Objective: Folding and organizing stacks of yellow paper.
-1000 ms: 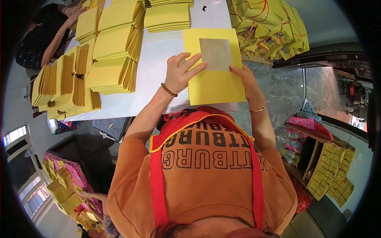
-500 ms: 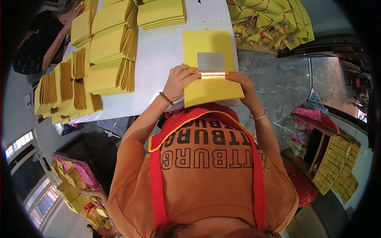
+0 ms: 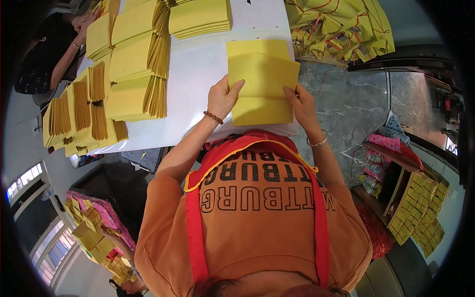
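A yellow paper sheet [image 3: 264, 76] lies bent or folded over at the table's near right corner, above more yellow paper [image 3: 262, 113] that shows at its near and far sides. My left hand [image 3: 222, 99] grips the sheet's left edge, thumb on top and fingers partly hidden. On the opposite edge, my right hand [image 3: 303, 105] pinches the paper, its thumb pressed on the upper face. No silver square is visible now.
Several stacks of folded yellow paper [image 3: 136, 57] cover the table's left side. Another stack [image 3: 200, 19] stands at the back. A pile of yellow pieces with red cords [image 3: 341, 29] lies far right. A person's arm [image 3: 67, 57] reaches in at far left.
The yellow sheet's near part has come up and over, away from me, hiding the silver square. My hands have shifted from the paper's face to its side edges.
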The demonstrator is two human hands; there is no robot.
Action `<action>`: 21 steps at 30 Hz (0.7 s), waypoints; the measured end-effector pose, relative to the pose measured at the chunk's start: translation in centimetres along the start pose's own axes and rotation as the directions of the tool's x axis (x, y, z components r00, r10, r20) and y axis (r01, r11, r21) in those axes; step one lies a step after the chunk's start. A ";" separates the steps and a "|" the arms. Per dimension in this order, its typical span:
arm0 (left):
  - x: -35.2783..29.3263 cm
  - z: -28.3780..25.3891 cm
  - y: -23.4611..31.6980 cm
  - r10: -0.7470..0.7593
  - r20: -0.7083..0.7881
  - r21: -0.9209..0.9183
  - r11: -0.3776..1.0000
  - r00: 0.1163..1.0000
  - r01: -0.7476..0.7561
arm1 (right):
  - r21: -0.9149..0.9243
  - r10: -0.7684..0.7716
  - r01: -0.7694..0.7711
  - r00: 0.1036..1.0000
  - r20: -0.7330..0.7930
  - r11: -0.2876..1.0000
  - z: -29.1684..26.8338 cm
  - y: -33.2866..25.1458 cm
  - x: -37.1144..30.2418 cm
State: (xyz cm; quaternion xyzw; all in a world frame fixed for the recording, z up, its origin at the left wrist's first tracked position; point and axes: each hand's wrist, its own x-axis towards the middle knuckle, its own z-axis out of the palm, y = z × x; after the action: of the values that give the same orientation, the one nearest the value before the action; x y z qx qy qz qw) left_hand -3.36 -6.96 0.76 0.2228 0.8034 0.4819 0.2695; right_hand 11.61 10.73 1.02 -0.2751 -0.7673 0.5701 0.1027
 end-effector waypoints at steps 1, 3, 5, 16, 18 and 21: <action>0.1 0.1 0.0 -0.002 0.001 0.001 1.000 1.000 0.002 | -0.027 -0.006 0.005 0.999 -0.038 1.000 0.1 0.2 0.3; 0.4 0.3 -0.2 0.064 -0.078 0.114 0.992 0.995 -0.055 | -0.052 -0.010 0.006 0.997 -0.078 0.999 0.4 0.7 0.7; 0.7 0.1 -0.6 0.033 -0.067 0.172 0.985 0.997 -0.021 | 0.071 -0.009 0.019 0.991 -0.135 0.997 0.8 1.3 1.0; 1.9 0.1 -2.0 -0.098 -0.047 -0.010 0.995 0.994 0.097 | -0.144 0.043 -0.084 0.963 -0.267 0.986 1.7 -0.2 0.9; 2.1 0.0 -1.9 -0.098 -0.036 0.026 0.995 0.995 0.099 | -0.157 0.065 -0.107 0.967 -0.248 0.982 1.7 -0.1 1.1; 2.2 -0.2 -1.4 -0.053 -0.048 0.009 0.999 0.997 0.053 | -0.141 0.027 -0.069 0.960 -0.280 0.988 1.9 0.3 1.3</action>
State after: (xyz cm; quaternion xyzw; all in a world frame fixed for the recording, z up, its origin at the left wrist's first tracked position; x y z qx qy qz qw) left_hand -5.29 -6.33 -0.90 0.1912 0.8177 0.4758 0.2616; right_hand 9.71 9.97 -0.10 -0.3776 -0.7790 0.4692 0.1744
